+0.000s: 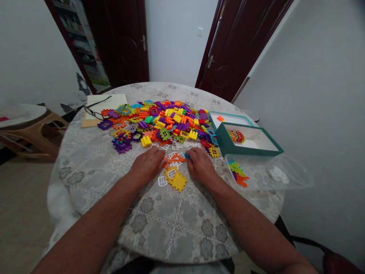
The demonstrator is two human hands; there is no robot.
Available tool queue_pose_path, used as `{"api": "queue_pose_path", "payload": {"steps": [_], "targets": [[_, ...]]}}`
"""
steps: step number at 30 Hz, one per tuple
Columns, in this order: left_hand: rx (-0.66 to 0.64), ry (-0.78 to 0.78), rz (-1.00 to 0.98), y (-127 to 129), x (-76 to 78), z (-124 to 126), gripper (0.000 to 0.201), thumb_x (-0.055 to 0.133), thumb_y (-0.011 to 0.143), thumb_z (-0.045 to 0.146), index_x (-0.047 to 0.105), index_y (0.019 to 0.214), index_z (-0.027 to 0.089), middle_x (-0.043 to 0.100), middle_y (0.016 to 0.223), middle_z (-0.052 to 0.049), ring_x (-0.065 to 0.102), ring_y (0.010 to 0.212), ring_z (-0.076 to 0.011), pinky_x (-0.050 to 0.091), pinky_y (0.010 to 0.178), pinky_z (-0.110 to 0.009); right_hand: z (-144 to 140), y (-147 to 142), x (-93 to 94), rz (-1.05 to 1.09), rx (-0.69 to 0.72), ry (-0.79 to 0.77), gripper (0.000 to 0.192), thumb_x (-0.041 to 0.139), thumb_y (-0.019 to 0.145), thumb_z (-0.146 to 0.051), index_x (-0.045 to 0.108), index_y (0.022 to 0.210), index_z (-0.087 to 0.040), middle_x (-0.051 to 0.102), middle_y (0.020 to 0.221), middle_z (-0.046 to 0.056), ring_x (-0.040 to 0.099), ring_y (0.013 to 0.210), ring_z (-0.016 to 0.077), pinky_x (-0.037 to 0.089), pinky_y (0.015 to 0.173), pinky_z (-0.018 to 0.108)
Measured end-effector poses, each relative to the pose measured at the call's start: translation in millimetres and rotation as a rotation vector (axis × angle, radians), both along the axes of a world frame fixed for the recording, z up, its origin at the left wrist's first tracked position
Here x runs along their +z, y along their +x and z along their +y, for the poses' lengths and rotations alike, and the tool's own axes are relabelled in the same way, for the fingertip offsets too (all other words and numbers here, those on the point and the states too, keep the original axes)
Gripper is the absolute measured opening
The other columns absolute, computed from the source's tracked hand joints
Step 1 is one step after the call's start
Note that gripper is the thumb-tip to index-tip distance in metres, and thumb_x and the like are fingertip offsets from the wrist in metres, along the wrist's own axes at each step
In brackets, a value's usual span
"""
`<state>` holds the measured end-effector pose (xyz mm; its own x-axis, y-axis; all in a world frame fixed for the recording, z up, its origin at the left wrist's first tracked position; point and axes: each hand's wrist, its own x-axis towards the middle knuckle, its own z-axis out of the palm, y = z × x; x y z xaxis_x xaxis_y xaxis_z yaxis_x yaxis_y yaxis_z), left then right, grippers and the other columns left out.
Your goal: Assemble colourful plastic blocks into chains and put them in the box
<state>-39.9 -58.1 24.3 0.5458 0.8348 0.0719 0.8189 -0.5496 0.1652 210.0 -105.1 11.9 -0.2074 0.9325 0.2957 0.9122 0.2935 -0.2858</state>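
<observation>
My left hand (148,163) is closed with its fingertips at the edge of an orange toothed building piece (177,157); how firmly it grips is hidden. Opposite it, my right hand (200,163) is closed around a small blue piece (186,156), of which only the tip shows. Below the hands lie yellow toothed panels (179,182), partly overlapping. One white window-shaped lattice (172,174) rests on the yellow, and another white lattice (162,181) lies on the cloth at its left. Several more white lattices (186,144) are scattered just beyond the hands.
A large pile of coloured interlocking pieces (171,123) spreads behind my hands. To the right stand a green-edged box (251,152) with beads inside and a clear plastic tray (262,182) with several pieces. Papers (116,99) and a black cord lie at left on the patterned tablecloth (173,228).
</observation>
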Motion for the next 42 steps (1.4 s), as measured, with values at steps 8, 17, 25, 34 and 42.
{"api": "queue_pose_path", "payload": {"steps": [8, 17, 25, 34, 42], "targets": [[-0.054, -0.055, -0.040, -3, 12.9, -6, 0.028, 0.047, 0.106, 0.030, 0.068, 0.119, 0.017, 0.062, 0.115, -0.013, 0.062, 0.106, -0.0255, 0.050, 0.093, -0.037, 0, 4, -3.3, 0.539, 0.069, 0.029, 0.034, 0.062, 0.098, -0.029, 0.069, 0.131, -0.024, 0.072, 0.126, 0.010, 0.068, 0.112, 0.0230, 0.056, 0.098, 0.039], [-0.057, -0.128, -0.139, -17, 3.9, 0, 0.022, 0.060, 0.099, 0.034, 0.063, 0.115, 0.019, 0.063, 0.115, -0.011, 0.063, 0.104, -0.0265, 0.050, 0.087, -0.038, 2, 5, -4.7, 0.900, -0.116, -0.155, 0.046, 0.067, 0.096, -0.051, 0.070, 0.134, -0.026, 0.076, 0.099, 0.006, 0.070, 0.085, 0.0201, 0.058, 0.077, 0.035], [-0.003, -0.158, -0.150, -9, 7.4, -3, 0.014, 0.057, 0.101, 0.035, 0.062, 0.107, 0.023, 0.071, 0.107, -0.009, 0.065, 0.094, -0.0254, 0.050, 0.081, -0.038, 15, 8, -7.9, 1.415, -0.261, -0.303, 0.049, 0.066, 0.090, -0.066, 0.074, 0.103, -0.020, 0.074, 0.087, 0.005, 0.069, 0.074, 0.0189, 0.059, 0.063, 0.030], [-0.063, -0.160, -0.253, -1, 6.4, -1, 0.018, 0.054, 0.103, 0.030, 0.067, 0.114, 0.022, 0.073, 0.115, -0.010, 0.066, 0.104, -0.0241, 0.052, 0.095, -0.039, 11, 13, -6.9, 0.986, -0.244, -0.241, 0.034, 0.073, 0.085, -0.038, 0.079, 0.115, -0.023, 0.074, 0.088, 0.002, 0.065, 0.076, 0.0171, 0.054, 0.068, 0.028], [-0.066, -0.120, -0.316, -1, 4.7, 0, 0.027, 0.044, 0.107, 0.029, 0.068, 0.117, 0.022, 0.073, 0.117, -0.010, 0.066, 0.110, -0.0231, 0.051, 0.100, -0.038, 7, 10, -1.9, 1.030, -0.084, -0.257, 0.031, 0.071, 0.092, -0.046, 0.080, 0.114, -0.025, 0.076, 0.096, 0.001, 0.067, 0.084, 0.0169, 0.055, 0.079, 0.030]]}}
